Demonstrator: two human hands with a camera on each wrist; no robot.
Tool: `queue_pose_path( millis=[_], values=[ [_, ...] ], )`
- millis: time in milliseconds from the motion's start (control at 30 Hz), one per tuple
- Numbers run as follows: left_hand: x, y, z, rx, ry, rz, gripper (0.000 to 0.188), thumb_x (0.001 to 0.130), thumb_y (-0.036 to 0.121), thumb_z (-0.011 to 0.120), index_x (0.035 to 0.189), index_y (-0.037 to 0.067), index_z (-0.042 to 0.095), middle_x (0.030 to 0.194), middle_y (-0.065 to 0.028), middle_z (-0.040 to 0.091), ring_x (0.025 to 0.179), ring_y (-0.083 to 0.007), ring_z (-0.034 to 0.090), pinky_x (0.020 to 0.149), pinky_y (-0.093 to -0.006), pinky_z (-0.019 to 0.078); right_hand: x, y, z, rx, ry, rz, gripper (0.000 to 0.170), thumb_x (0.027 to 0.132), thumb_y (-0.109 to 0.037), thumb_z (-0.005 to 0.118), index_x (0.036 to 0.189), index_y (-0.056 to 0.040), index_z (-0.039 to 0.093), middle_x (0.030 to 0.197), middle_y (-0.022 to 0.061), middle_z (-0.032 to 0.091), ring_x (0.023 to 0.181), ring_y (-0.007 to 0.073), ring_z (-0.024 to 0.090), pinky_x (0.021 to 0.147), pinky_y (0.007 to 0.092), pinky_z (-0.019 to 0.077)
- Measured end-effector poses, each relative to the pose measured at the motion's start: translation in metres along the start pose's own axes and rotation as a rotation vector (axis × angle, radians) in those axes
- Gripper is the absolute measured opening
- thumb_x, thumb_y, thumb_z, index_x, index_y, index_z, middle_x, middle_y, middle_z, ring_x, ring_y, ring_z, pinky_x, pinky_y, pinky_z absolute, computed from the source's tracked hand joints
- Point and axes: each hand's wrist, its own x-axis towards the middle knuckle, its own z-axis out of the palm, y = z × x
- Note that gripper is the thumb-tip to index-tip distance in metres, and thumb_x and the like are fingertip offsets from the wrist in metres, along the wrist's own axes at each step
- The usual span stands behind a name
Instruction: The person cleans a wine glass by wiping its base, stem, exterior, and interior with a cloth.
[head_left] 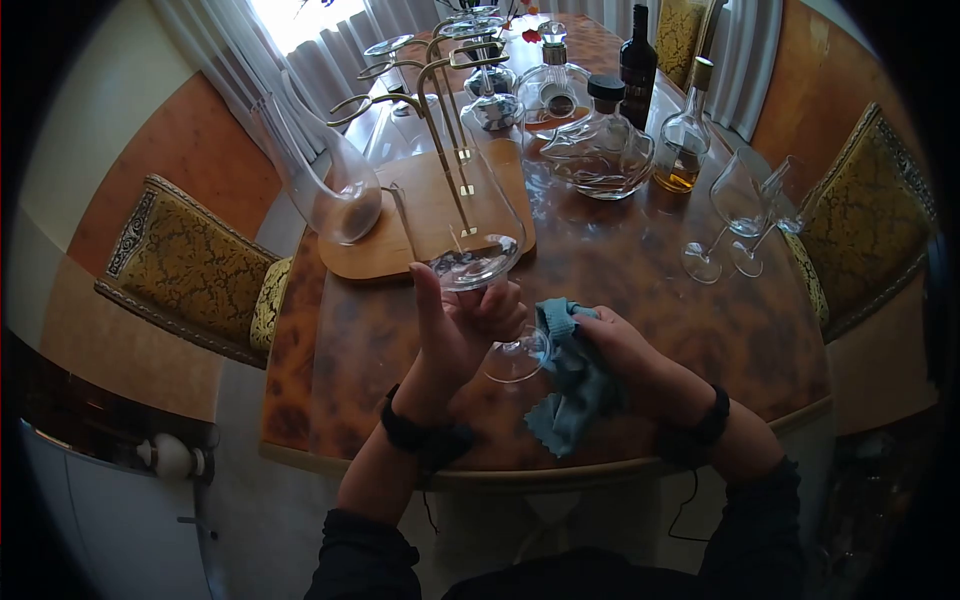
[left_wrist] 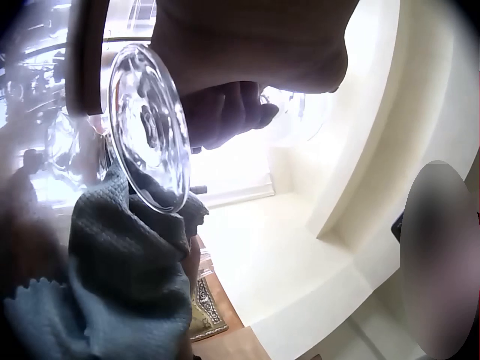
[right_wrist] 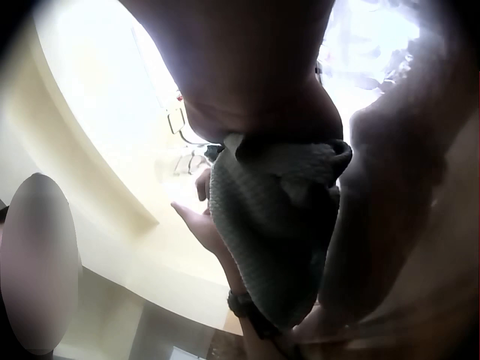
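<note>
My left hand (head_left: pixel 462 325) grips a clear wine glass (head_left: pixel 482 268) around the base of its bowl and its stem, thumb pointing up beside the bowl. The bowl faces away from me, and the round foot (head_left: pixel 512 374) angles down toward my right hand. A teal cloth (head_left: pixel 572 385) with a zigzag edge is bunched in my right hand (head_left: pixel 625 350), its loose end hanging down. In the left wrist view the cloth (left_wrist: pixel 127 255) overlaps the lower rim of the foot (left_wrist: pixel 150 135). Cloth folds hide most of the right fingertips.
Behind the glass, a wooden board (head_left: pixel 360 262) carries a brass glass rack (head_left: pixel 432 110) with upside-down glasses. A curved decanter (head_left: pixel 345 205) leans at left. Liquor decanters (head_left: pixel 600 160), a dark wine bottle (head_left: pixel 638 65) and an amber bottle (head_left: pixel 682 150) stand behind. Wine glasses (head_left: pixel 740 205) are at right.
</note>
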Motion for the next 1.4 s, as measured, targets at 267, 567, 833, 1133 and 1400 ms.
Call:
queue_pose_path(
  millis=[267,567,833,1133,1400],
  values=[
    [0.004,0.014,-0.008,0.516,0.072,-0.401,0.076,0.091,0.086,0.030,0.066,0.014,0.038,0.060,0.0073,0.030,0.050,-0.0084,0.023,0.050,-0.0296,0.0187,0.011,-0.006,-0.062,0.481,0.077,-0.575,0.056,0.106,-0.046,0.033,0.137,-0.0028,0.050,0.129,0.0139,0.061,0.113,0.0256,0.063,0.098,0.0413,0.0522],
    [0.006,0.009,-0.004,1.176,0.174,-0.098,0.069,0.093,0.059,0.063,0.065,-0.002,0.051,0.059,-0.0028,0.043,0.058,-0.0095,0.037,0.052,-0.0338,0.0322,0.008,0.005,-0.087,0.419,0.080,-0.722,0.060,0.108,-0.049,0.029,0.140,-0.0022,0.049,0.134,0.0119,0.061,0.120,0.0259,0.060,0.109,0.0409,0.0444],
    [0.003,0.016,0.008,1.231,0.215,-0.169,0.058,0.096,0.052,0.063,0.072,0.000,0.053,0.066,0.0026,0.041,0.066,-0.0070,0.035,0.057,-0.0290,0.0303,0.001,-0.004,-0.058,-0.216,0.384,-0.636,0.023,0.104,-0.020,0.057,0.118,-0.0026,0.064,0.103,0.0000,0.067,0.093,0.0047,0.059,0.079,0.0259,0.0505],
    [0.005,0.013,0.014,1.412,0.229,-0.112,0.073,0.091,0.062,0.064,0.065,-0.007,0.061,0.051,-0.0114,0.047,0.048,-0.0176,0.044,0.050,-0.0372,0.0346,0.009,-0.012,-0.059,-0.216,0.243,-0.491,0.025,0.102,-0.025,0.062,0.110,-0.0019,0.067,0.097,-0.0025,0.067,0.087,0.0048,0.058,0.076,0.0247,0.0487],
    [0.006,-0.011,0.005,1.245,0.231,-0.131,0.074,0.096,0.064,0.056,0.070,-0.006,0.063,0.058,-0.0126,0.056,0.054,-0.0182,0.053,0.054,-0.0388,0.0394,0.005,-0.013,-0.075,-0.279,0.184,-0.490,0.033,0.102,-0.027,0.061,0.124,-0.0025,0.062,0.109,0.0010,0.067,0.097,0.0087,0.060,0.084,0.0264,0.0501]
  ],
)
